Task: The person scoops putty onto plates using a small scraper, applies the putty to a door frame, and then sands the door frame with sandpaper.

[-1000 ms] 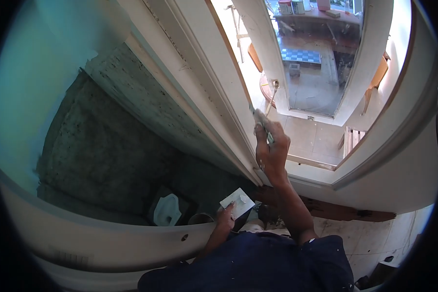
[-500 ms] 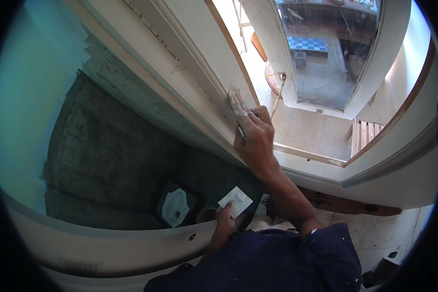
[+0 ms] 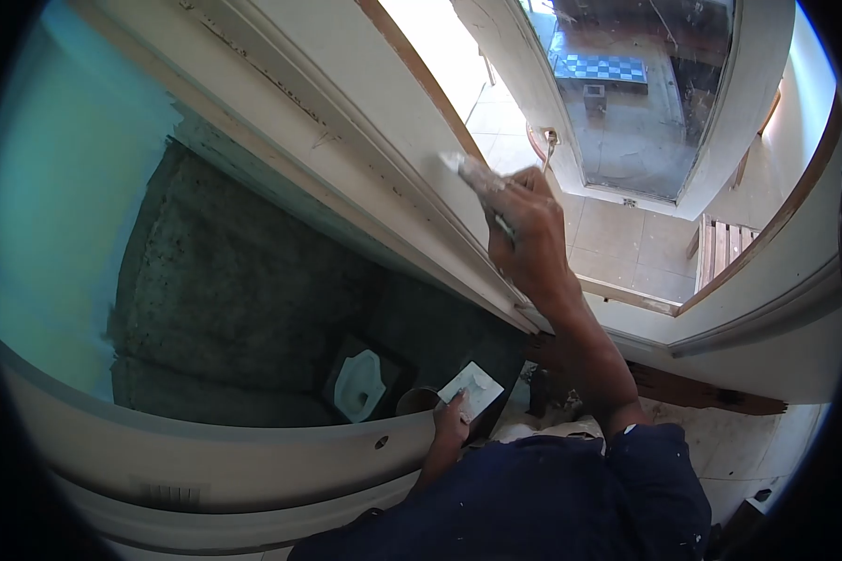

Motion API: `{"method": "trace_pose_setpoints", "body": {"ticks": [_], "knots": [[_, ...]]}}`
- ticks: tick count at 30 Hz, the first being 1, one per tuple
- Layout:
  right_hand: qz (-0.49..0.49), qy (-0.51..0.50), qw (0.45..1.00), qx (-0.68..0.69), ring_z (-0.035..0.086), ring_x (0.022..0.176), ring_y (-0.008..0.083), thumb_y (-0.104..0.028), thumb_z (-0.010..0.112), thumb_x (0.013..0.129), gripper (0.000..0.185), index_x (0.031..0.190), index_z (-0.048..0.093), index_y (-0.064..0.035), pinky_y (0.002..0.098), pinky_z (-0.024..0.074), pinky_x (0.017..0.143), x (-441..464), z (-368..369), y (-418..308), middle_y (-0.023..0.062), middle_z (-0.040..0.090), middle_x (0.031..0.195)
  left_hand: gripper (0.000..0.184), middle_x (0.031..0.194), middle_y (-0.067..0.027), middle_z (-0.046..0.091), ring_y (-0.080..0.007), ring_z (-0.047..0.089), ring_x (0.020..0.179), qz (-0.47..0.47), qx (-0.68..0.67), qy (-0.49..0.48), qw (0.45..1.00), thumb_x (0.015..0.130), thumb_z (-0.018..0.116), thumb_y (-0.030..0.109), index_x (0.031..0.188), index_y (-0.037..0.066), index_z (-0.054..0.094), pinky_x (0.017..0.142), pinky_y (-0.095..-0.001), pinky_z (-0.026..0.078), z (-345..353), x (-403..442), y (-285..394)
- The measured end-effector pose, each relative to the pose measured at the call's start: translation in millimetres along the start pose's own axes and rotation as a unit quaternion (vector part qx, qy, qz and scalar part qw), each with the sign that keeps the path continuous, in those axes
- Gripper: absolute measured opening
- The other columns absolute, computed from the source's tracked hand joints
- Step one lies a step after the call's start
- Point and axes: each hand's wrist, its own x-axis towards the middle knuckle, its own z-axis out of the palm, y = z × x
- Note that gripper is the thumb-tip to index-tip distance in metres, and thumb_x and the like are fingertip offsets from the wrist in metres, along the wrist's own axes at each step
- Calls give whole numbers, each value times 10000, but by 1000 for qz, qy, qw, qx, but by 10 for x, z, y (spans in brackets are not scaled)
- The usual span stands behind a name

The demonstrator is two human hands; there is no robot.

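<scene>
My right hand [image 3: 533, 234] is raised in front of the white door frame [image 3: 384, 122]. Its fingers are closed round a putty knife [image 3: 454, 164], mostly hidden by the hand, and white filler coats the fingers. A pale smear lies on the frame by the fingertips; whether the blade touches the wood I cannot tell. Low down, my left hand [image 3: 452, 419] grips a white square board [image 3: 472, 388] by its near edge, thumb on top. A lump of white filler [image 3: 480, 381] rests on that board.
A glazed door leaf [image 3: 627, 122] stands ajar at the upper right, with a slatted wooden stool [image 3: 725, 248] beyond. Below left are a squat toilet [image 3: 358, 385] and a bucket [image 3: 416, 402] beside a dark rough wall [image 3: 225, 280]. A curved pale surface [image 3: 253, 444] runs along the front.
My right hand has drawn back a little to the right, and its fingers have tilted away from the frame's inner moulding. The view has shifted slightly; my left hand still holds the board.
</scene>
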Motion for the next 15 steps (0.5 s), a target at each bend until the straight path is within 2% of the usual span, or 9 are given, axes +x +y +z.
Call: {"method": "trace_pose_setpoints", "body": {"ticks": [3,4,6,10,11,14,15], "knots": [[-51,48,998,8,521,766,255,100,556,677,466,1115,614,-46,321,462,755,78,222,138,135,640,1055,318,1036,-116,602,-247,599,964,4,2,7,1000,779,641,16,1080,-1,542,835,-358,493,155,-84,45],[-47,46,998,10,521,766,255,100,556,677,466,1115,614,-46,321,462,755,-2,217,116,135,640,1055,317,1035,-116,602,-248,601,961,6,1,7,1000,782,637,17,1082,-3,541,835,-359,493,190,-119,69],[-9,-34,999,-38,511,748,261,101,561,674,475,1120,614,-54,321,462,743,-181,175,74,133,642,1050,314,1035,-117,601,-247,602,957,10,1,11,1000,786,632,19,1084,-4,539,835,-360,493,260,-128,93],[6,1,1000,-12,511,751,269,115,558,664,477,1113,613,-36,334,462,733,-196,29,107,139,642,1046,318,1049,-110,599,-244,598,967,6,24,1,1000,794,626,28,1098,-2,535,841,-364,488,327,-102,92],[-19,33,999,-11,521,759,278,119,538,672,463,1105,611,-29,343,465,725,-104,20,100,148,632,1065,323,1059,-100,597,-237,593,979,4,29,-12,999,798,627,37,1106,3,534,841,-362,485,319,-66,84],[-32,41,999,1,537,797,291,116,516,688,438,1089,614,-31,351,468,731,36,257,195,155,625,1071,321,1062,-92,597,-231,592,981,26,34,-32,999,803,625,46,1108,5,533,836,-359,486,413,-106,141],[-20,9,999,-25,547,840,308,114,501,699,443,1104,602,-34,360,471,756,-63,276,153,176,618,1064,324,1061,-92,597,-232,592,978,34,29,-43,998,810,620,53,1117,7,528,833,-358,489,411,-89,99]]}}
